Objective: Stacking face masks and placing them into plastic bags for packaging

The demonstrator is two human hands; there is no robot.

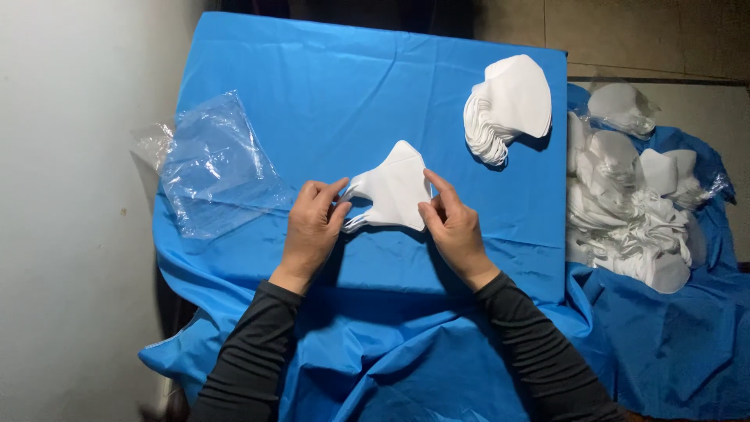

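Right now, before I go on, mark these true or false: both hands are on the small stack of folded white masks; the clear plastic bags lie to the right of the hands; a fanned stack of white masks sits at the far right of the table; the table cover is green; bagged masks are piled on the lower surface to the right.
1. Both the left hand and right hand hold the small stack of folded white masks. True.
2. The clear plastic bags lie to the right of the hands. False: they lie to the left.
3. A fanned stack of white masks sits at the table's far right. True.
4. The table cover is green. False: it is blue.
5. Bagged masks are piled on the right. True.
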